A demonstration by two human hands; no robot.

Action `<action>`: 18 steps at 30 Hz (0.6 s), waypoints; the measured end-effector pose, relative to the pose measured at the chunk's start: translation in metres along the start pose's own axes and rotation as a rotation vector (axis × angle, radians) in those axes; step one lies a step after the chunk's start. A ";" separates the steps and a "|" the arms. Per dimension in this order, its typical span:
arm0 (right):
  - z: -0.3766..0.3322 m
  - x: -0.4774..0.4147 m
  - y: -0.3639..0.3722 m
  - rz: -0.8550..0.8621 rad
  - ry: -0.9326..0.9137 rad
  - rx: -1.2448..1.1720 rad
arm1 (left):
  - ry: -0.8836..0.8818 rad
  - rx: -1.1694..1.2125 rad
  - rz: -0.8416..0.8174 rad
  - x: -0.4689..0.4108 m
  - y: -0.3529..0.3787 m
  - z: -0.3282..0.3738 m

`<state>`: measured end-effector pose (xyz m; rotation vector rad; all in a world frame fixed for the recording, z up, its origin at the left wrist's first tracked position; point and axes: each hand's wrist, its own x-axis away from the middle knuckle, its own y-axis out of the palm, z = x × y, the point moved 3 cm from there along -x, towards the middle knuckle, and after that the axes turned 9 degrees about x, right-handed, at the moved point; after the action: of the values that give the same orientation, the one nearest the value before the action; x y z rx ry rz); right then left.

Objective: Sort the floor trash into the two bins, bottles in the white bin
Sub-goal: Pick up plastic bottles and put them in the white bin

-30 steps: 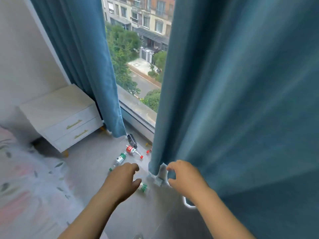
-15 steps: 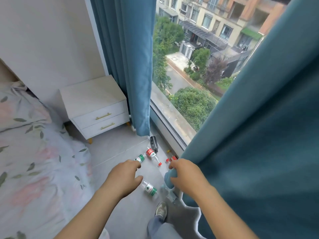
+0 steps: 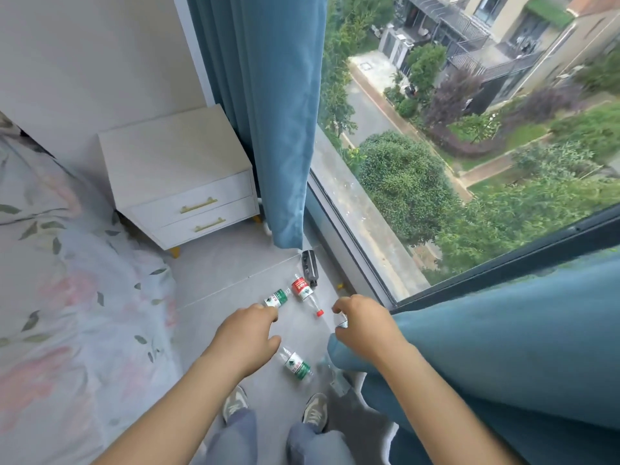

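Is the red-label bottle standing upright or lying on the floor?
Lying. The red-label bottle rests on its side on the floor, body and red cap both at floor level.

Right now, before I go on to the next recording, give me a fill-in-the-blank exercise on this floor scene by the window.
1. The bottle with the red label has a ___ cap.
2. The white nightstand has ___ drawers.
3. The curtain is ___ in colour.
4. The left hand holds ___.
Missing words: red; two; blue; nothing.
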<state>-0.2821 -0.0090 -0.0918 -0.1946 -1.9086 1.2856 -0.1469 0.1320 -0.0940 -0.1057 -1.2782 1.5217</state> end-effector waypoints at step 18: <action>0.048 -0.270 0.241 -0.092 0.098 0.010 | -0.004 -0.112 -0.152 -0.270 0.199 -0.162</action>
<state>-0.2079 -0.0727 -0.4434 -0.1600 -1.8070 1.2027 -0.0629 0.0690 -0.4519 -0.0758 -1.3434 1.3216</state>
